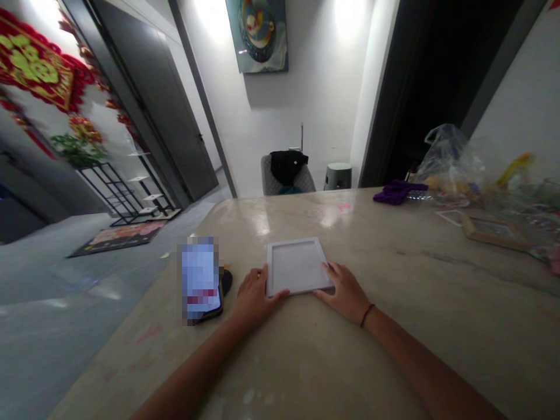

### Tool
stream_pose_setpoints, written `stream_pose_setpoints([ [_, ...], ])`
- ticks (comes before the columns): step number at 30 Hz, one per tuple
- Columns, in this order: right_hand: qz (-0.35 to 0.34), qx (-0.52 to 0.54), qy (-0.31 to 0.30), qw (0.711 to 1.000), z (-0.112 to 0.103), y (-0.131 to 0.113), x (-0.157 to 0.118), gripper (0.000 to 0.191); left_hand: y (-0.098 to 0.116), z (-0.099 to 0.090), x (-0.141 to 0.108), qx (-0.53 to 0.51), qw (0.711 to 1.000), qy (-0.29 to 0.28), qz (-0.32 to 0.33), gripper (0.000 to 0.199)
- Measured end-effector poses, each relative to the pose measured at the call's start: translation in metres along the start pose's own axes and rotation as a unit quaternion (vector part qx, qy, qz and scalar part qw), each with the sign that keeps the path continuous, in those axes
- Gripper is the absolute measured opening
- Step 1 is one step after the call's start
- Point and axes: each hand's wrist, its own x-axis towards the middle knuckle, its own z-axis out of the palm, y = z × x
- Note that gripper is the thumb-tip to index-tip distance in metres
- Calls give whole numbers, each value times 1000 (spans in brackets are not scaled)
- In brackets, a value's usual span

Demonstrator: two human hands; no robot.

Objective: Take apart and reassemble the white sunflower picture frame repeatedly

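A white square frame (296,266) with a raised rim lies flat on the pale stone table (280,361). My left hand (258,296) grips its left side, with the thumb along the near edge and the fingers at the left edge. On the opposite side, my right hand (345,290) holds the right edge, thumb by the near right corner. A dark red string circles my right wrist. Left of my left hand stands a phone (201,280) with a lit, blurred screen, and a round black object (226,282) sits behind it.
At the table's right lie a purple cloth (399,192), a clear plastic bag (450,160) with things inside, and a wooden frame (494,232). Beyond the far edge are a grey chair (266,175) with black cloth and a round grey bin (338,177).
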Motion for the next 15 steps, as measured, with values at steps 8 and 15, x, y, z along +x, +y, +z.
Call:
stream_pose_setpoints([
  [8,32,-32,-6,999,6,3,1,60,-13,4,-1,-65,997,43,27,29],
  [15,45,-17,-9,999,11,3,4,60,-9,7,1,-17,998,56,17,25],
])
